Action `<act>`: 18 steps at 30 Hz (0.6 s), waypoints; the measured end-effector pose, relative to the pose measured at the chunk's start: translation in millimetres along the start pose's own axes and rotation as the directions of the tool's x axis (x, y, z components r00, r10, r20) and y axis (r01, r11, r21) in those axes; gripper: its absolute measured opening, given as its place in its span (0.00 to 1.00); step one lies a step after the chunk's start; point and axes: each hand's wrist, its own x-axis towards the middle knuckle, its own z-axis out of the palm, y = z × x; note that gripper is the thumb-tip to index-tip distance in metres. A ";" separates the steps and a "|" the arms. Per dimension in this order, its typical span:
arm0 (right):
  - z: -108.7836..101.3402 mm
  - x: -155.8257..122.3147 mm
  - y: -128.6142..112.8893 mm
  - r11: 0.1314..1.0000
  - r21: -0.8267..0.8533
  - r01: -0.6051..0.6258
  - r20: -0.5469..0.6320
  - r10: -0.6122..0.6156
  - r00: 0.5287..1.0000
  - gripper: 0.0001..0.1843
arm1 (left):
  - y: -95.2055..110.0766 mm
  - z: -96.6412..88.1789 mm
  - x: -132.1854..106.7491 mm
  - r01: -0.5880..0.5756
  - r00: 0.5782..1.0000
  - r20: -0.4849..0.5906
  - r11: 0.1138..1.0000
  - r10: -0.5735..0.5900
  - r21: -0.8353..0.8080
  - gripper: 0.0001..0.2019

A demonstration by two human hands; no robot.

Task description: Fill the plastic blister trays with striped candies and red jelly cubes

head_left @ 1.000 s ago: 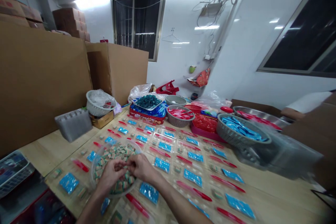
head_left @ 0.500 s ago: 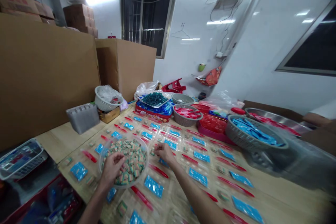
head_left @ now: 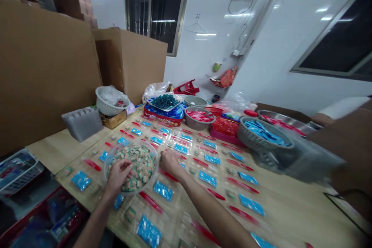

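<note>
A clear round bowl [head_left: 108, 159] full of small green, white and orange erasers [head_left: 139, 166] sits on rows of clear blister trays [head_left: 200, 162]. My left hand [head_left: 117, 176] rests in the bowl's near side, fingers curled over the erasers. My right hand [head_left: 170, 162] lies on the trays just right of the bowl, fingers bent down onto a tray pocket; what they pinch, if anything, is hidden. The trays hold blue packets [head_left: 163, 190] and red pens [head_left: 150, 202].
A grey basket of blue packets [head_left: 263, 139], a basket of red items [head_left: 198, 118], a pink tray [head_left: 225, 130] and a steel basin [head_left: 286, 122] stand at the back right. Big cardboard boxes [head_left: 46, 69] wall the left. Another person's sleeve [head_left: 341, 107] shows at right.
My right hand left the bowl and moved right onto the trays, then settled close beside the bowl. My left hand stayed in the bowl. The view swung about.
</note>
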 end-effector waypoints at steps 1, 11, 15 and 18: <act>1.1 0.6 0.7 1.000 -0.016 -0.006 0.012 0.006 1.000 0.11 | 0.3 -0.5 0.1 0.005 1.000 0.004 1.000 -0.005 0.007 0.15; -9.8 4.1 5.0 0.998 -0.049 -0.045 0.026 0.046 0.999 0.12 | -5.0 1.9 4.1 -0.050 0.999 -0.015 0.996 0.049 -0.070 0.14; -9.1 5.1 8.1 0.999 -0.015 -0.028 0.010 0.028 1.000 0.10 | -5.3 0.9 4.5 -0.094 0.994 -0.054 0.993 0.091 -0.076 0.12; -9.5 3.5 8.6 0.999 0.003 -0.037 -0.005 0.037 0.999 0.09 | -5.1 -2.9 5.4 -0.109 0.992 -0.064 0.992 0.105 -0.065 0.11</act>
